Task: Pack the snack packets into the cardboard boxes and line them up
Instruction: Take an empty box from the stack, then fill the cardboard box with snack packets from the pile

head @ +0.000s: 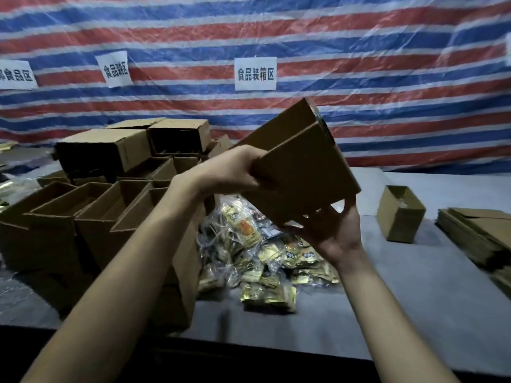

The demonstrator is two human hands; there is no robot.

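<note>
While both hands hold the brown rectangular cardboard box (pixel 301 167) aloft, its long axis tilts toward one o'clock. The left hand (pixel 235 172) grips its nine o'clock end; the right hand (pixel 331 233) cups the five o'clock corner, fingers curled. Below lies the heap of glossy gold snack packets (pixel 262 261); open-topped brown cartons (pixel 96 208) crowd nine o'clock.

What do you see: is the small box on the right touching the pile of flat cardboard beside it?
Apart. The head view shows a strip of grey table between the small box and the pile of flat cardboard.
</note>
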